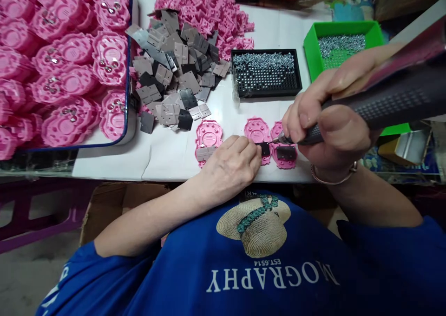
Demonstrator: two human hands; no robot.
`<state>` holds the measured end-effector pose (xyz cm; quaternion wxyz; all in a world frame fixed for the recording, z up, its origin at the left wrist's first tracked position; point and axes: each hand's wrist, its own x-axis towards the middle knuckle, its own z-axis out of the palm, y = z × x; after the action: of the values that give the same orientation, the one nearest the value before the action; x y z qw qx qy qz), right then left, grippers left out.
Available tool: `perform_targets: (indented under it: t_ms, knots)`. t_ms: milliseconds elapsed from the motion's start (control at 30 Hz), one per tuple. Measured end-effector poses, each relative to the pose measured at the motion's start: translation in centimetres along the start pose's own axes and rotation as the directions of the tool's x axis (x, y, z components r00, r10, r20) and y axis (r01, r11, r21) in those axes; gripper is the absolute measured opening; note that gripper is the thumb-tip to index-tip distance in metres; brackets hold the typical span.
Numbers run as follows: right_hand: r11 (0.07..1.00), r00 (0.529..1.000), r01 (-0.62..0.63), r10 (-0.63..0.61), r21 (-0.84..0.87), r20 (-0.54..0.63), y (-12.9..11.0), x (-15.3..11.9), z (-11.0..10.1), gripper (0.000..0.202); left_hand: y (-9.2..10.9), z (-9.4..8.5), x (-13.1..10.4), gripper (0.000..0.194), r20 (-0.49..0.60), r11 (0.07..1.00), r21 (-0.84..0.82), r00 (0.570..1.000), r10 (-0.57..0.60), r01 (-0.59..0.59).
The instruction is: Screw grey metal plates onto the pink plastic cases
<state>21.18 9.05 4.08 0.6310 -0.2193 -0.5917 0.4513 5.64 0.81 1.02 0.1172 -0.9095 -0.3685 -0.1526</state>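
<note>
Dozens of pink shells (66, 81) fill the blue-rimmed tray (132, 121) at your far left. Next comes a loose heap of metal plates (174, 69) on the white surface (163, 155), with a mound of small pink parts (205, 9) behind it. Near your edge lies the left casing (209, 134), a grey plate (205, 154) across its lower part.

Just right of that is your left hand (237, 160), knuckles up, fingers bunched together; its fingertips are hidden, so you cannot tell whether this grip pinches anything. The middle casing (256, 129) lies directly beyond and to the right of those fingers, its black plate (265, 148) just beside the knuckles. Behind it sits a black tray (297, 72) of screws (263, 61).

The right casing (278, 129) stands close beside the middle one, also bearing a dark plate (286, 154). Your right hand (334, 116) has its grip clamped around the power screwdriver (390, 95). The bit slants left over the right casing, its tip at the black plate's right end. Beyond this hand is a green bin (308, 58) holding more screws.
</note>
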Motion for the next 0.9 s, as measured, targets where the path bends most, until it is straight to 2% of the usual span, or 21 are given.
perform_targets:
  t_ms: [100, 167, 267, 333, 433, 533, 667, 800, 900]
  knots:
    - [0.999, 0.998, -0.005, 0.003, 0.04, 0.057, -0.3, 0.0, 0.2, 0.021, 0.0, 0.0, 0.0, 0.025, -0.001, 1.0, 0.016, 1.0, -0.007, 0.007]
    - [1.0, 0.998, -0.018, 0.017, 0.008, 0.064, -0.9, 0.1, 0.2, 0.023, 0.0, 0.0, -0.1, 0.024, -0.003, 1.0, 0.024, 1.0, -0.004, 0.004]
    - [0.997, 0.999, 0.027, -0.029, -0.066, -0.039, -2.4, 0.8, -0.6, 0.031, -0.1, 0.0, -0.3, 0.023, -0.015, 1.0, 0.007, 1.0, 0.01, -0.01]
    - [0.99, 0.989, 0.074, -0.089, -0.121, -0.118, -3.5, 1.5, -1.7, 0.029, -0.1, 0.0, -0.4, 0.023, -0.026, 1.0, -0.022, 1.0, 0.005, -0.006]
    - [0.959, 0.942, 0.184, -0.235, -0.216, -0.241, -4.2, 2.5, -4.4, 0.024, -0.2, 0.1, -0.1, 0.024, -0.052, 0.999, -0.053, 0.999, -0.004, 0.001]
    - [0.919, 0.896, 0.238, -0.333, -0.315, -0.294, -3.6, 2.9, -7.7, 0.022, -0.3, 0.1, 0.2, 0.024, -0.079, 0.999, -0.044, 0.997, 0.003, -0.007]
    - [0.899, 0.893, 0.212, -0.338, -0.384, -0.299, -2.0, 2.7, -11.1, 0.022, -0.3, 0.2, 0.5, 0.024, -0.074, 0.999, -0.039, 0.997, 0.016, -0.019]
    - [0.885, 0.883, 0.235, -0.367, -0.403, -0.291, -1.0, 2.7, -12.7, 0.037, -0.3, 0.5, 0.4, 0.021, -0.086, 0.997, -0.072, 0.996, 0.013, -0.019]
    - [0.885, 0.879, 0.239, -0.372, -0.4, -0.298, -0.8, 2.8, -13.2, 0.04, -0.3, 0.5, 0.4, 0.019, -0.097, 0.996, -0.09, 0.995, 0.013, -0.022]
